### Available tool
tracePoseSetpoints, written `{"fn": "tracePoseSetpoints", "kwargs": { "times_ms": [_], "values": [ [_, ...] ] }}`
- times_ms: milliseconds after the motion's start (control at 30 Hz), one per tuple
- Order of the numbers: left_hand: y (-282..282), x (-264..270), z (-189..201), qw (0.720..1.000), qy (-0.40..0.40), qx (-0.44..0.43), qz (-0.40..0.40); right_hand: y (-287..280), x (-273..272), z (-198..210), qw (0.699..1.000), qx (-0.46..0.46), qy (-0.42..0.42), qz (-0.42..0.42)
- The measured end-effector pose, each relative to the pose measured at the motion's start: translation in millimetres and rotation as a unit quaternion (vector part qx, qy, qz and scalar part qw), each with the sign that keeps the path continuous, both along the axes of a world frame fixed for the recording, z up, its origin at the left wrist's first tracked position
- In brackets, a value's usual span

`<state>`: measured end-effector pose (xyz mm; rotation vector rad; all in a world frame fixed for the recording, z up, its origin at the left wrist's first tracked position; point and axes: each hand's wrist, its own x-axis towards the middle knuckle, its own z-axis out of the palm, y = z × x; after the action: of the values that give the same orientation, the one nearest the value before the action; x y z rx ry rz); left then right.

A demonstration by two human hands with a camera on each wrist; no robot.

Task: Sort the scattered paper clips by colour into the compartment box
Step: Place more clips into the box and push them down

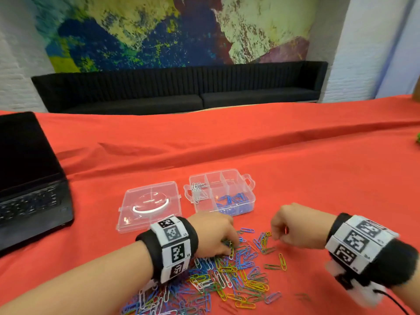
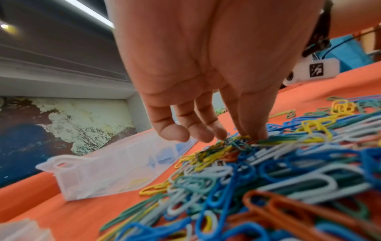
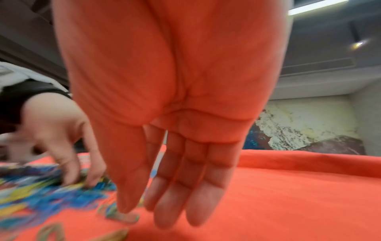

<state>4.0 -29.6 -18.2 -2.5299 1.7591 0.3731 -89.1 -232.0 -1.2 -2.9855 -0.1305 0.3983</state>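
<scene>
Lying in a loose, tangled heap on the red-covered tabletop [image 1: 295,160], paper clips [image 1: 227,276], assorted: blue, white, yellow, green, orange, plastic-coated wire. Judged very light and springy, thin and flat against the cloth, so hard to lift from above; loops are likely to hook one another and come up in chains. Best taken singly at a rounded end, pinched between thumb and forefinger, or slid clear of the heap first (orange ones nearly vanish against the cloth).

Compartment box [image 1: 246,203], clear plastic, open, just beyond the heap: white clips in its left compartment, blue clips in its near right one, other cells seemingly bare or too faint to read. Rigid but light; may skate if knocked.

Lid [image 1: 148,204], clear, lying flat just left of the box.

Left hands entry: left hand [image 1: 212,235], fingers extended downward, tips of thumb and forefinger [image 2: 258,133] pressing into the far edge of the heap; whether a clip is actually pinched cannot be told.

Right hand [image 1: 293,223], hovering near the heap's right fringe, fingers nearly straight and together in the wrist view, holding nothing visible.

Laptop [image 1: 29,178], black, far left.
</scene>
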Motion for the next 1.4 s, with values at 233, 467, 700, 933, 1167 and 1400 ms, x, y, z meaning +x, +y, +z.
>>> {"fn": "tracePoseSetpoints", "kwargs": {
  "times_ms": [233,467,700,933,1167,1400],
  "values": [
    [0.1,4.7,-0.6,0.993,0.068,-0.025,0.09,6.8,-14.5,-18.0,0.999,-0.013,0.019,0.041],
    [9.9,5.9,-1.5,0.957,0.162,-0.125,0.203,-3.5,-25.5,-22.2,0.998,0.047,0.013,0.028],
    [17.0,-15.2,-2.8,0.985,0.091,-0.077,0.126,-1.0,-35.5,-19.1,0.769,0.576,0.136,-0.243],
    [11.4,-33.7,-10.4,0.989,0.079,-0.035,0.117,46.4,-37.1,-26.3,0.988,0.144,0.03,-0.042],
    [23.9,-25.9,-5.9,0.881,0.366,-0.172,0.245,50.1,-46.0,-17.3,0.992,0.126,-0.002,0.008],
    [31.9,-34.1,-0.4,0.618,0.681,-0.247,0.305,22.8,-44.0,-22.1,0.579,0.747,0.188,-0.266]
  ]
}}
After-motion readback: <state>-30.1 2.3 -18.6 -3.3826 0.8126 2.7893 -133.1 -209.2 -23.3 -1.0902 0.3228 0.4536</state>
